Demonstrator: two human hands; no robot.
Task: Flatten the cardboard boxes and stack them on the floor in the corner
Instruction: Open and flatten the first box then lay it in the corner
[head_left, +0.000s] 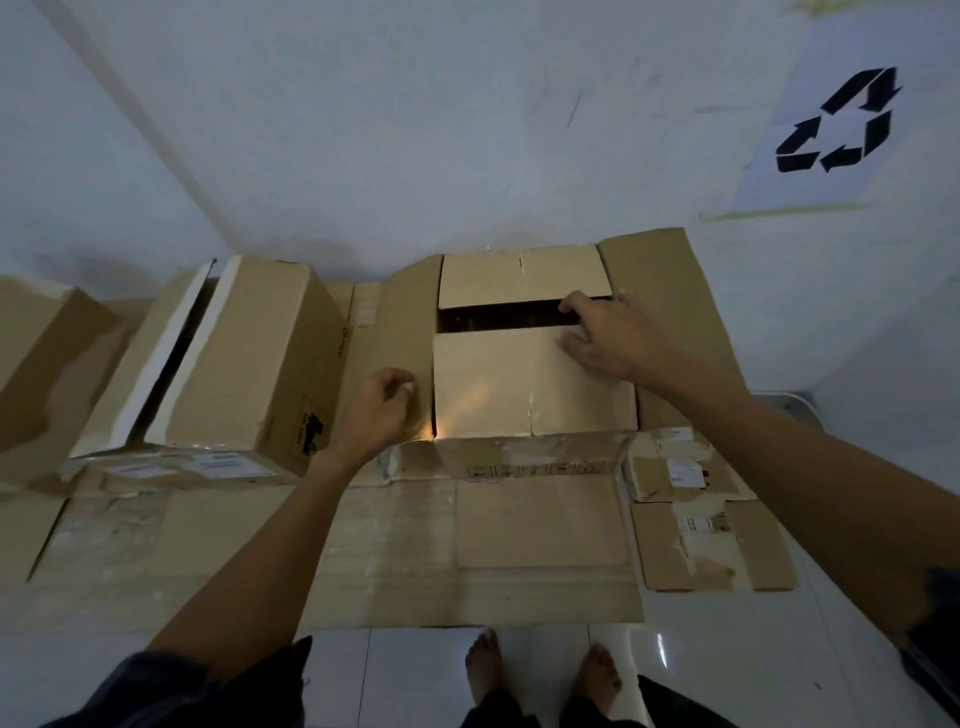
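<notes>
I see a wide sheet of flattened cardboard (395, 545) spread across the lower middle of the frame on the white floor (727, 649). At centre stands the open box (530, 384), its near flap folded flat and a dark gap behind it. A second box (249, 358) sits left of centre against the wall. My right hand (608, 332) lies spread on the near flap, fingers at the gap. My left hand (384, 400) is curled, pinching the box's left flap edge. A recycling sign (836, 119) hangs upper right.

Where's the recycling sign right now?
In the head view, the recycling sign is on the wall at upper right, above and right of the open box that the right hand touches.
</notes>
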